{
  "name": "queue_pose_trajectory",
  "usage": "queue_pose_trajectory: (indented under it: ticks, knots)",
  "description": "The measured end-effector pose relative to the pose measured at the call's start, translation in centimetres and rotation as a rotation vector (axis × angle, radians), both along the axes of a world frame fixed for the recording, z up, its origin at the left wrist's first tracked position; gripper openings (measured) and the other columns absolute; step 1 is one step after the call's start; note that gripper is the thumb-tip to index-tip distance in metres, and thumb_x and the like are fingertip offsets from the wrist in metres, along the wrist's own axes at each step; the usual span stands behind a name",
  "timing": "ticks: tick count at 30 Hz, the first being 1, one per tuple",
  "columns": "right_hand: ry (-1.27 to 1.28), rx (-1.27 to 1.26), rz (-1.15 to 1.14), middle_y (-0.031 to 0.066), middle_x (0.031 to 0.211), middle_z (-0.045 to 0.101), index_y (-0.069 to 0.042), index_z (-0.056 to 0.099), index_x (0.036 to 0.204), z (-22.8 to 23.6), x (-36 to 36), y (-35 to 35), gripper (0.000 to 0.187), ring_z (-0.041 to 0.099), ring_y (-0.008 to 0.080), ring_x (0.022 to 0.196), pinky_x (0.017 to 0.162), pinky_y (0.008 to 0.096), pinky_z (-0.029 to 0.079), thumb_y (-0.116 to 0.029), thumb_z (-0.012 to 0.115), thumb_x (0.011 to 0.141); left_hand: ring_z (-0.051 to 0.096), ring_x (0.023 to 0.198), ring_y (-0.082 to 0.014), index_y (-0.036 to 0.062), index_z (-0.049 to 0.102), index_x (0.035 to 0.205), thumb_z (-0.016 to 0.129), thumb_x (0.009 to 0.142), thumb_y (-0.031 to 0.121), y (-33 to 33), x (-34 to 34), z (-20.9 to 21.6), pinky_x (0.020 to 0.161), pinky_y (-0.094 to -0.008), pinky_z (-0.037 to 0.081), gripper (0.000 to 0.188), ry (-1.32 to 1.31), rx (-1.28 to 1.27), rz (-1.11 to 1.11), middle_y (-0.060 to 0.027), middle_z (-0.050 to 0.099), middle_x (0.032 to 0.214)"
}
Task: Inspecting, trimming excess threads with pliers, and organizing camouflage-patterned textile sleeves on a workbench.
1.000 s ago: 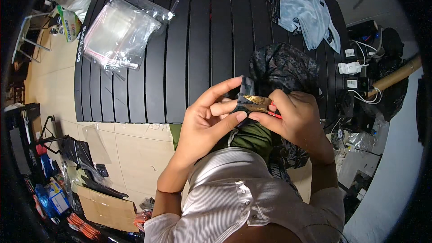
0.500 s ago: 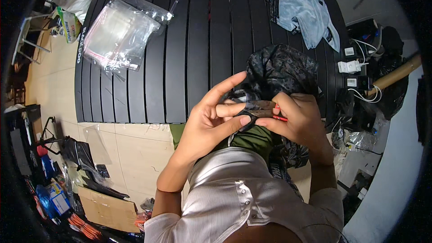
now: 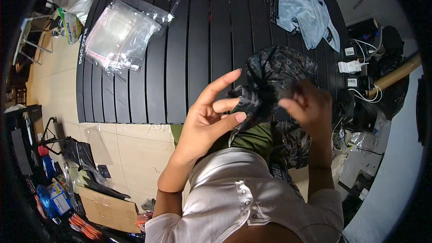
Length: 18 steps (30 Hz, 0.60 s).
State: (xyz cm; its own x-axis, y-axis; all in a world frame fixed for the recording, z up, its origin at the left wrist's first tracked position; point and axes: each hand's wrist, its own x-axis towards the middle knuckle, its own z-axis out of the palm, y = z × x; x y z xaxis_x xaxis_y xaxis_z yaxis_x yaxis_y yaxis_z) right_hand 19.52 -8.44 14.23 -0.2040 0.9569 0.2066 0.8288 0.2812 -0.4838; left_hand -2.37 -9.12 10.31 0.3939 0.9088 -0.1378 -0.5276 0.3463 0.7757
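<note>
Dark camouflage-patterned cloth (image 3: 281,65) lies bunched at the table's near edge, a fold of it hanging toward my lap. My left hand (image 3: 209,119) pinches a border of this cloth between thumb and finger, its index finger stretched out above. Over the cloth's right side is my right hand (image 3: 310,108), with curled fingers smeared by motion. Whether it grips the cloth or anything else is not clear. No red tool shows in it now.
The black slatted table (image 3: 189,54) bears clear plastic bags (image 3: 119,33) at the far left and folded light-blue cloths (image 3: 301,11) at the far right. Chargers with white cables (image 3: 351,66) crowd its right edge. A cardboard piece (image 3: 108,209) lies on the floor at lower left.
My right hand has moved up and right from the cloth's border, and the red tool in it has gone from sight. My left hand keeps its pinch, and the cloth has shifted slightly.
</note>
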Motion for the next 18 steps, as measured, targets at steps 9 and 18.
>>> queue_pose_trajectory:
  ticks: [9,18]
  knots:
    - [-0.18,0.231,-0.761,0.017,0.081,0.057,-0.003,0.058,0.095,-10.5,13.4,2.0,0.027,0.059,0.0342,0.078,0.064,0.0397,0.047,-0.026,0.063,0.083,0.057,0.082,-0.0084,-0.0008,0.062,0.102,0.063,0.08,-0.001,0.0,-1.6,-1.1,0.075,-0.0194,0.044,0.022,0.327,-0.008,0.348,-0.0037,0.063,0.092]
    - [-0.455,0.381,-0.883,0.0147,0.08,0.053,-0.006,0.06,0.094,-16.0,17.6,1.2,0.033,0.051,0.0342,0.076,0.07,0.0436,0.041,-0.035,0.064,0.081,0.059,0.079,-0.0065,-0.0025,0.059,0.111,0.06,0.084,0.002,1.5,-5.5,-3.2,0.064,-0.0163,0.045,0.027,0.396,0.024,0.528,-0.0053,0.064,0.095]
